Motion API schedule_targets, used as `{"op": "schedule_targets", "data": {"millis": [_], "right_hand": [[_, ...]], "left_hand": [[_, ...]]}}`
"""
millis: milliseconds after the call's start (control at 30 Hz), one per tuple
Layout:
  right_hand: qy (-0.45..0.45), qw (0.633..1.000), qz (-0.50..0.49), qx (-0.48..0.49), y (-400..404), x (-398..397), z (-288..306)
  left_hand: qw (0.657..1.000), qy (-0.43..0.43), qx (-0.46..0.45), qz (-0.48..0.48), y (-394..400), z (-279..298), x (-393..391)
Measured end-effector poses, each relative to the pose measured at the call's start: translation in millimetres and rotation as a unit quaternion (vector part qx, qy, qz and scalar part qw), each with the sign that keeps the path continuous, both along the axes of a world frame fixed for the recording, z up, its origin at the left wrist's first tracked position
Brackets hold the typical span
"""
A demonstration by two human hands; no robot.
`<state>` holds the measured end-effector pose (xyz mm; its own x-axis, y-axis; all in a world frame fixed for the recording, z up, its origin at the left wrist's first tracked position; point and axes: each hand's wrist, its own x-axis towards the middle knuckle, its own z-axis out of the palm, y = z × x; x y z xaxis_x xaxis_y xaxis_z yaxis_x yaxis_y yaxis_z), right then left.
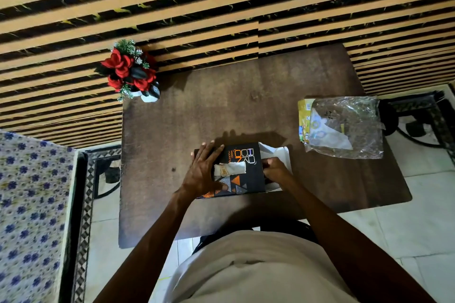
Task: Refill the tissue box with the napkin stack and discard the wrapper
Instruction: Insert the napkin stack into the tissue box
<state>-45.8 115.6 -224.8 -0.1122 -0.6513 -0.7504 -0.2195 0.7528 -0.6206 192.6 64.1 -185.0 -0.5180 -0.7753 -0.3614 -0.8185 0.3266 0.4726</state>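
Observation:
A black and orange tissue box point(247, 155) lies flat on the brown table point(197, 110), near its front edge. One white tissue point(230, 169) pokes out of the slot on top. My left hand point(203, 172) lies flat on the box's left half, fingers spread. At the box's right end my right hand point(275, 171) is closed on the white napkin stack point(277, 152), which sticks out of the open end. The clear plastic wrapper point(344, 128), with a yellow printed edge, lies crumpled at the table's right side.
A white pot of red artificial roses point(130, 74) stands at the table's back left corner. A bed with a blue-flowered cover point(29, 216) is on the left. Black metal table or chair legs point(413, 123) show on the tiled floor at right.

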Motion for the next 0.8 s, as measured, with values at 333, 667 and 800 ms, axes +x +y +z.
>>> {"op": "schedule_targets", "data": {"millis": [333,667,800], "right_hand": [[-0.003,0.998,0.052,-0.023,-1,-11,18],[0.05,0.987,0.153,-0.029,4,-12,17],[0.182,0.931,0.189,-0.253,15,-10,7]], "left_hand": [[0.989,-0.042,-0.101,-0.096,50,15,-14],[0.967,-0.226,-0.072,-0.095,49,19,-39],[0.981,-0.112,-0.159,0.005,54,31,-37]]}}
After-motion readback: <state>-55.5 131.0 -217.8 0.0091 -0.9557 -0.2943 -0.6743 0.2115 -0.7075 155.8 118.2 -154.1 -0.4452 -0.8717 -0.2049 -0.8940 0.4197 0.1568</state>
